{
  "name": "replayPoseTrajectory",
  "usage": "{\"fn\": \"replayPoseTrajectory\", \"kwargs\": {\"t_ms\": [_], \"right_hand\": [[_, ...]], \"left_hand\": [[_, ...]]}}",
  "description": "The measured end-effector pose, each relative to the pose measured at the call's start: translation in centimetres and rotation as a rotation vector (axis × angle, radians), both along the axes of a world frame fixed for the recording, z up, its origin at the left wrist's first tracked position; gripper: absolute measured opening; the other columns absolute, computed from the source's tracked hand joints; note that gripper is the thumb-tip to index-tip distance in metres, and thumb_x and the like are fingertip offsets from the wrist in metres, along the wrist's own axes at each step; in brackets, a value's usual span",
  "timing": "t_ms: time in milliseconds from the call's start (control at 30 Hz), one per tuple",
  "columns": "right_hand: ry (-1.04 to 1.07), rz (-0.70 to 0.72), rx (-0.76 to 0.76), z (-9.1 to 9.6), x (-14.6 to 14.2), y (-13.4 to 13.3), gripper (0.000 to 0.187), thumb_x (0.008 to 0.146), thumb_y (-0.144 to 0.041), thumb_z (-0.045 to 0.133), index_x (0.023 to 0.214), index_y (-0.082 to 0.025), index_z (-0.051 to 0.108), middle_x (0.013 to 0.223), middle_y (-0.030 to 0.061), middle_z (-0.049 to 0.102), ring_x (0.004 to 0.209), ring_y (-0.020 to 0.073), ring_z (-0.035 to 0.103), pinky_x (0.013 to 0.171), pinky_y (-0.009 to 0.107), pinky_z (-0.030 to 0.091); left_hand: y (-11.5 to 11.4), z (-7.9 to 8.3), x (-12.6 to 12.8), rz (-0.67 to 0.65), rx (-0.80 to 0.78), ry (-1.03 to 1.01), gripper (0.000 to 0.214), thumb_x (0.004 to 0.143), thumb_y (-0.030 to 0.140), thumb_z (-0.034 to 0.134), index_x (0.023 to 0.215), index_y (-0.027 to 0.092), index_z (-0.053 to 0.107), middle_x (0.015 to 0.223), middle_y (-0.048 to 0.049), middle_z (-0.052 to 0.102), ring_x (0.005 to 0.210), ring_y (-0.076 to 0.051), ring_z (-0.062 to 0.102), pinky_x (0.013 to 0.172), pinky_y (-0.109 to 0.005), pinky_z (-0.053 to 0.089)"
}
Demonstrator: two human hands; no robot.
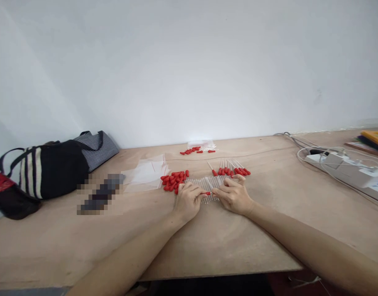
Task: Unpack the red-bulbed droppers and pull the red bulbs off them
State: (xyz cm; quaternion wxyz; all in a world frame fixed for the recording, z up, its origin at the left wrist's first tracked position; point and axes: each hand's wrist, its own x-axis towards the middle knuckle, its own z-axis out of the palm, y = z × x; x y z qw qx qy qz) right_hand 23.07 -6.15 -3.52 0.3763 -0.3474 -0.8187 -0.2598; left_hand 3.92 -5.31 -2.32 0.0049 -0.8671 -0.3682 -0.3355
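Note:
My left hand (187, 200) and my right hand (234, 195) meet over a row of clear thin tubes (207, 181) lying on the wooden table (213, 242). Both hands are closed in a pinch. Between them a small red cap (208, 193) shows at the fingertips, with a clear tube running toward my right hand. A loose heap of red caps (174, 179) lies just left of my left hand. Behind my right hand lies a group of tubes with red caps fitted (231, 168).
A clear plastic bag (145, 172) lies left of the heap; another small bag with red caps (198, 147) sits near the wall. A black striped bag (49, 166) is at far left, a power strip with white cables (346, 162) at right, books (372, 139) at far right.

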Motion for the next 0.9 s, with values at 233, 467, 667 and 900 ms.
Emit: {"fn": "replayPoseTrajectory", "kwargs": {"t_ms": [233, 467, 667, 900], "right_hand": [[0.026, 0.007, -0.024, 0.1, 0.0, 0.0, 0.021, 0.086, -0.025, 0.045, 0.077, -0.023, 0.064, 0.050, -0.0042, 0.054, 0.062, 0.0105, 0.039, 0.080, 0.036, 0.017], [0.007, -0.024, -0.070, 0.8, 0.4, 0.3, 0.023, 0.086, -0.030, 0.045, 0.075, -0.024, 0.064, 0.049, -0.0029, 0.056, 0.062, 0.0121, 0.041, 0.076, 0.034, 0.018], [0.201, -0.210, -0.324, 1.3, 2.6, 1.6, 0.029, 0.089, -0.025, 0.035, 0.088, -0.021, 0.064, 0.077, 0.0037, 0.065, 0.070, 0.0146, 0.050, 0.070, 0.030, 0.023], [0.231, -0.383, -0.628, 1.9, -0.4, 3.2, 0.027, 0.082, -0.017, 0.040, 0.071, -0.018, 0.064, 0.074, 0.0063, 0.061, 0.069, 0.0160, 0.053, 0.057, 0.026, 0.023]], "left_hand": [[-0.2, 0.0, 0.1, 0.037, -0.003, -0.014, 0.018, 0.086, 0.025, 0.051, 0.072, 0.021, 0.063, 0.069, 0.0005, 0.066, 0.071, -0.017, 0.051, 0.068, -0.032, 0.028], [0.2, -0.3, -0.4, 0.077, -0.004, -0.106, 0.017, 0.085, 0.023, 0.050, 0.073, 0.021, 0.062, 0.071, 0.0000, 0.064, 0.072, -0.017, 0.053, 0.070, -0.032, 0.035], [1.1, -0.1, -1.7, 0.116, -0.075, -0.317, 0.014, 0.082, 0.016, 0.047, 0.080, 0.019, 0.061, 0.078, -0.0024, 0.061, 0.075, -0.016, 0.056, 0.067, -0.028, 0.045], [1.2, -0.2, -1.4, 0.154, -0.076, -0.334, 0.019, 0.081, 0.016, 0.047, 0.093, 0.019, 0.062, 0.087, -0.0041, 0.054, 0.079, -0.015, 0.056, 0.063, -0.024, 0.048]]}}
